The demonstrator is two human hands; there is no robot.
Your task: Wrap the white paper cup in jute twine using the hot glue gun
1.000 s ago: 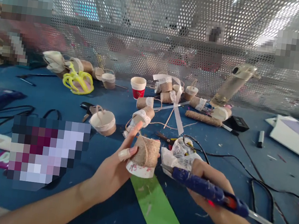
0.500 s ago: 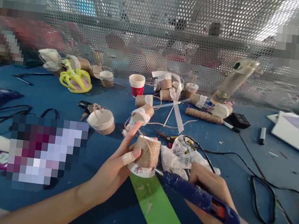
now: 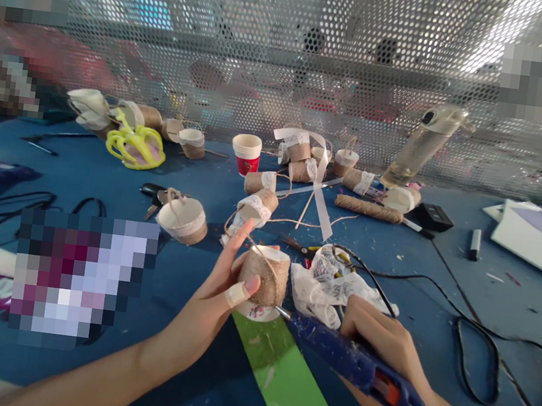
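Observation:
My left hand (image 3: 221, 282) grips a small paper cup (image 3: 266, 278) wrapped in brown twine, its thumb with a plaster pressed on the near side. Below the twine a white band of the cup with a printed pattern stays bare. In my right hand (image 3: 382, 342) is a blue hot glue gun (image 3: 346, 354) with a clear glue stick at its back. The gun's metal nozzle is at the lower right edge of the twine; whether it touches cannot be seen. A strip of green paper (image 3: 284, 376) lies under the cup.
White lace (image 3: 325, 285) is bunched right of the cup, with scissors (image 3: 298, 246) behind. Several twine-wrapped cups (image 3: 183, 218), a red paper cup (image 3: 246, 155) and a twine roll (image 3: 369, 208) stand or lie further back. A black cable (image 3: 456, 338) loops at right. Perforated metal (image 3: 247, 75) closes the back.
The cup has shifted slightly left and the left thumb sits a little higher on it. The glue gun has moved slightly left with its back end lower.

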